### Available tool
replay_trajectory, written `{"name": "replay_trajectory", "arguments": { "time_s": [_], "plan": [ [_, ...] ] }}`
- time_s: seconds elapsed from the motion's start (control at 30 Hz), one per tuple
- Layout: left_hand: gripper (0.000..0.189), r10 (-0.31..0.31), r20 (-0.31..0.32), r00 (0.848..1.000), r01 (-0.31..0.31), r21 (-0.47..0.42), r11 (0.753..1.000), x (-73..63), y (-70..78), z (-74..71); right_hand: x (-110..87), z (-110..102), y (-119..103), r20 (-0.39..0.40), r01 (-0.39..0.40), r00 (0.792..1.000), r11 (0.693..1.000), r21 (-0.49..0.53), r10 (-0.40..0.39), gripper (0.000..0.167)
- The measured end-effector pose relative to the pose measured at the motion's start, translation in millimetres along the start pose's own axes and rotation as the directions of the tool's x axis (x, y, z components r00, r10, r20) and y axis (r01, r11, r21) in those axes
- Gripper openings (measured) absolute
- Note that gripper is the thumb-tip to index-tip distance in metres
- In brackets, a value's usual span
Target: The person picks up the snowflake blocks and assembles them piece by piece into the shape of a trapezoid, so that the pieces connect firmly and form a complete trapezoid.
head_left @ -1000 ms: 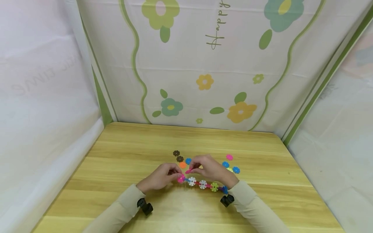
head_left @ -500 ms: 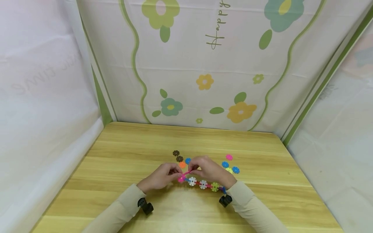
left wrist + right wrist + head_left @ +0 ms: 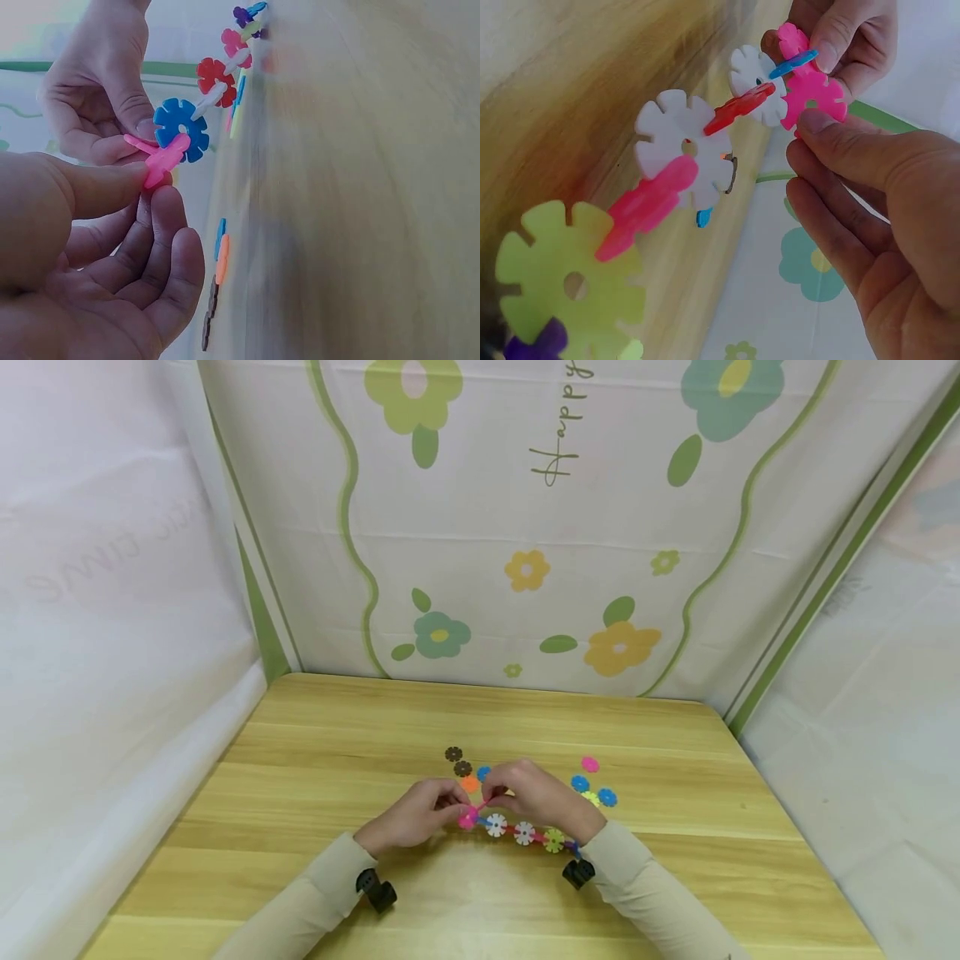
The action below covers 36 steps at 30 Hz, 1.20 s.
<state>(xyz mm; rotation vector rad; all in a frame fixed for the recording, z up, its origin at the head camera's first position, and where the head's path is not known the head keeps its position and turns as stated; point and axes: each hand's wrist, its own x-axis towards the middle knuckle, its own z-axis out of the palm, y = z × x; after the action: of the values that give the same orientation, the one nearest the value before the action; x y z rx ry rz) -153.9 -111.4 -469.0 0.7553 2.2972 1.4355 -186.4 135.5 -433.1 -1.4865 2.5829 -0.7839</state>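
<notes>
A chain of notched plastic snowflake discs hangs between my hands. My left hand (image 3: 412,814) pinches the pink disc (image 3: 166,161) at its left end, linked to a blue disc (image 3: 180,129). With thumb and fingers, my right hand (image 3: 536,792) pinches a second pink disc (image 3: 815,97). That disc's edge meets the left hand's pink disc; whether their slots are engaged cannot be seen. From the blue disc the chain runs right through a white disc (image 3: 496,825), a red disc (image 3: 739,109), another white disc (image 3: 524,833) and a yellow disc (image 3: 553,840) toward purple and blue ones.
Beyond my hands lie two brown discs (image 3: 453,754), an orange disc (image 3: 468,784) and a loose blue disc (image 3: 483,773). Farther right are a loose pink disc (image 3: 590,764), two blue discs (image 3: 580,783) and a yellow one. Printed cloth walls surround the wooden table (image 3: 337,718).
My right hand has shifted slightly left, bringing its pink disc from apart into contact with the left hand's pink disc. The left hand has barely moved.
</notes>
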Motion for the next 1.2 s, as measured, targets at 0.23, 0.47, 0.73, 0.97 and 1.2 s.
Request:
{"name": "replay_trajectory", "arguments": {
  "time_s": [0.23,0.47,0.73,0.97,1.2],
  "plan": [
    [0.016,0.009,-0.001,1.000,-0.009,0.005,1.000,-0.3,-0.6,-1.1,-0.5,-2.7,0.1,-0.044,0.013,0.999,0.999,-0.049,-0.015,0.006],
    [0.015,0.015,-0.005,1.000,-0.015,0.039,0.999,0.4,0.3,0.1,3.2,-1.1,1.3,-0.042,0.058,0.997,0.997,-0.058,-0.061,0.013],
    [0.014,0.033,-0.023,0.999,-0.031,0.095,0.995,2.0,1.2,2.5,2.6,-1.0,-1.7,-0.061,0.067,0.995,0.991,-0.115,-0.074,0.017],
    [0.014,0.040,-0.059,0.997,-0.032,0.136,0.990,5.5,3.7,5.2,0.3,-1.3,-1.5,-0.087,0.061,0.993,0.984,-0.167,-0.077,0.011],
    [0.012,0.073,-0.158,0.985,-0.044,0.183,0.982,10.6,3.9,13.4,1.7,0.7,-1.0,-0.116,0.110,0.983,0.965,-0.239,-0.141,0.010]
  ]
}}
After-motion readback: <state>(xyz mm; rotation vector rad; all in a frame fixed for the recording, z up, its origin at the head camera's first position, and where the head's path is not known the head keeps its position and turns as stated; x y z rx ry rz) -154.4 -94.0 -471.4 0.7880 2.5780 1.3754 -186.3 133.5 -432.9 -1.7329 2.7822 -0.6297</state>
